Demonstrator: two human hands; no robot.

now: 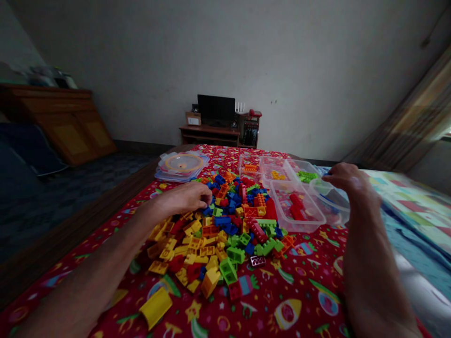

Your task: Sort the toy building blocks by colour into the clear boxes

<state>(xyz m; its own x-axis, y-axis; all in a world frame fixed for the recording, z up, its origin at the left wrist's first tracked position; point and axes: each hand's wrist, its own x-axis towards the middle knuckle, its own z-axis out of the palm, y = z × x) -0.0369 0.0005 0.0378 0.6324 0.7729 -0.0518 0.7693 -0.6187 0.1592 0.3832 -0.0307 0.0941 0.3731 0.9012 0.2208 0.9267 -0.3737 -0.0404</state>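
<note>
My left hand (192, 196) reaches into the left side of a mixed pile of toy building bricks (225, 223), its fingers curled down among blue and green bricks. What those fingers hold, if anything, is hidden. At the right, my right hand (347, 176) is closed with a small blue brick (327, 174) at its fingertips, over a clear rounded container (343, 206) with blue pieces inside. Beside that container, a clear rectangular box (319, 220) holds red bricks (297, 206). Other clear boxes behind contain orange bricks (250, 168), yellow bricks (278, 175) and light green bricks (306, 177).
Clear lids (181, 164) lie stacked at the table's back left. A yellow curved piece (156, 307) sits near the front on the red patterned tablecloth (257, 310). A bed (416, 202) adjoins at the right. A monitor (216, 109) stands against the far wall.
</note>
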